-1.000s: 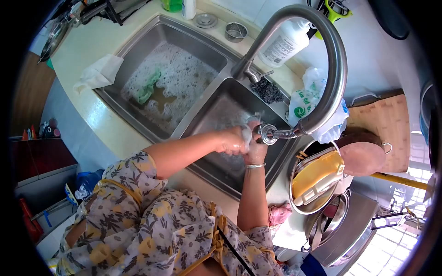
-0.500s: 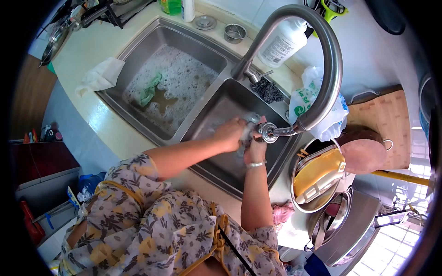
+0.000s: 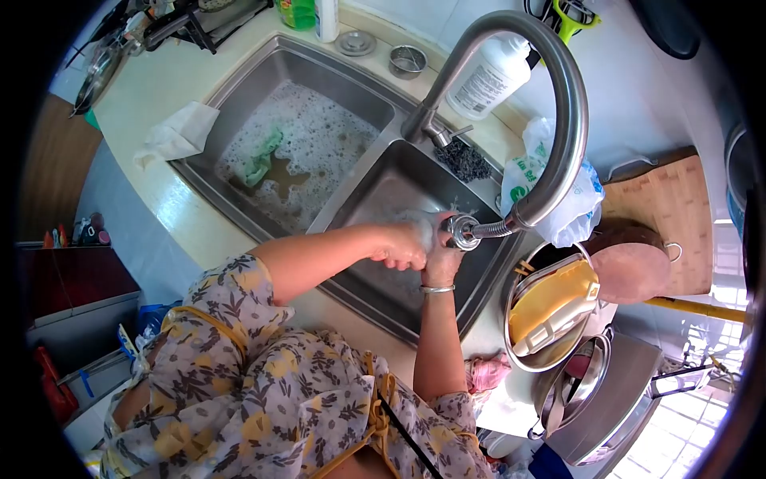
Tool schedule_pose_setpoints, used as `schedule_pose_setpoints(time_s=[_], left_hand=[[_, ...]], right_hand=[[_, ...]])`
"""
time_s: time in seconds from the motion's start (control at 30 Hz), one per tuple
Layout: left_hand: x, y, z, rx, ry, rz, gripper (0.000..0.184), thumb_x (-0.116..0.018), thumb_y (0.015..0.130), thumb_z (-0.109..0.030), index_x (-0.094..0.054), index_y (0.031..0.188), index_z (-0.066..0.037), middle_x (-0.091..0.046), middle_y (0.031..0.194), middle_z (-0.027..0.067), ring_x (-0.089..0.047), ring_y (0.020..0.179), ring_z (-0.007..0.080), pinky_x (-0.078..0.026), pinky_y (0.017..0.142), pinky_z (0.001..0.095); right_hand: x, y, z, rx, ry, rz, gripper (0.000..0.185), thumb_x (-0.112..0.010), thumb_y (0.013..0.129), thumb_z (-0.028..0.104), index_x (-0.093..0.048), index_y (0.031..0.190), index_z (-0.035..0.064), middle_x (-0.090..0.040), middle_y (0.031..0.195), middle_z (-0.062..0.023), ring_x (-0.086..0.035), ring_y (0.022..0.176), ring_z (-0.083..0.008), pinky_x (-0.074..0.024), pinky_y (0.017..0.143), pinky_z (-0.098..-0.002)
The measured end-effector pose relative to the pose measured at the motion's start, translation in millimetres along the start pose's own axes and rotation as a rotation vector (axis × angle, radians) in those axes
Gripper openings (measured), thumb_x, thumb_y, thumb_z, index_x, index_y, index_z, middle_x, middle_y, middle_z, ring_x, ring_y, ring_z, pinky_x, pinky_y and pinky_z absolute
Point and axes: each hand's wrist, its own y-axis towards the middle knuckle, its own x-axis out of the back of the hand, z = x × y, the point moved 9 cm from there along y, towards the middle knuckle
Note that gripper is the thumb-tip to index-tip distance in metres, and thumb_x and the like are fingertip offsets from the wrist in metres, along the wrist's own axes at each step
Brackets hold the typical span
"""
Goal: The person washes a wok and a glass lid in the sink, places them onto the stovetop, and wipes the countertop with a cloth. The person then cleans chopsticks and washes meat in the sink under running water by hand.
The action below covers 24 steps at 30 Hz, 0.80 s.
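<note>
Both hands are over the right basin [image 3: 375, 289] of a steel double sink, in the water under the faucet's spray head [image 3: 460, 232]. My left hand [image 3: 400, 244] has its fingers curled; what they close on, if anything, is hidden. Against it is my right hand [image 3: 441, 262], with a bangle [image 3: 437, 289] at the wrist. The spray head and the splashing water cover most of its fingers. In the left basin [image 3: 239, 84] lies a wet green cloth [image 3: 262, 162] among suds and murky water [image 3: 327, 120].
The faucet neck [image 3: 576, 120] arches over the right side. Behind it stand a white bottle [image 3: 488, 80] and a plastic bag [image 3: 542, 180]. A strainer basket [image 3: 408, 61] sits at the back rim. At right is a pot [image 3: 550, 359] holding yellow and white trays [image 3: 558, 297]. A white cloth [image 3: 179, 130] drapes the left edge.
My left hand has moved slightly down and turned, its curled fingers now showing. My right hand has shifted a little left beneath the spray head.
</note>
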Motion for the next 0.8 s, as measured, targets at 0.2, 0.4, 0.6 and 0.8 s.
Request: schedule_pose_setpoints(time_s=[0.2,0.4,0.6,0.8], left_hand=[[-0.7,-6.2,-45.6,-0.553,0.89,-0.675,0.041,-0.063,0.068,-0.009,-0.046,0.105,-0.004,-0.062,0.077,0.0207,-0.063,0.066,0.0293,-0.049,0.053,0.0396],[25.9,-27.4,-23.5,-0.674,0.578,-1.039,0.072,-0.067,0.068,-0.012,-0.033,0.129,0.0,-0.045,0.118,0.0283,-0.063,0.079,0.0341,-0.051,0.065,0.0393],[36.3,-30.9,-19.4,-0.654,0.045,-0.511,0.043,-0.061,0.077,-0.011,-0.052,0.118,-0.004,-0.049,0.099,0.0153,-0.055,0.047,0.015,-0.042,0.036,0.0266],[38.3,-34.2,-14.7,-0.68,0.261,-0.716,0.018,-0.055,0.085,-0.015,-0.057,0.099,-0.004,-0.059,0.077,0.0109,-0.057,0.052,0.0161,-0.045,0.046,0.03]], right_hand=[[13.6,-7.7,-36.6,-0.25,0.051,-0.162,0.024,-0.063,0.07,0.0,-0.056,0.093,0.0047,-0.056,0.08,0.0008,-0.053,0.073,-0.0118,-0.0434,0.065,-0.0265],[8.2,-9.4,-44.5,-0.539,0.579,-0.02,0.017,-0.056,0.077,-0.003,-0.056,0.092,0.0039,-0.056,0.079,0.0009,-0.052,0.067,-0.0104,-0.043,0.059,-0.0254],[13.9,-32.0,-35.9,-0.588,0.384,0.286,0.036,-0.05,0.08,-0.007,-0.053,0.116,-0.0011,-0.06,0.102,-0.0055,-0.058,0.09,-0.0172,-0.046,0.081,-0.0307],[26.3,-19.9,21.6,-0.108,0.015,0.114,0.02,-0.054,0.083,0.002,-0.061,0.102,0.0018,-0.063,0.083,-0.0015,-0.055,0.072,-0.0075,-0.0443,0.061,-0.0212]])
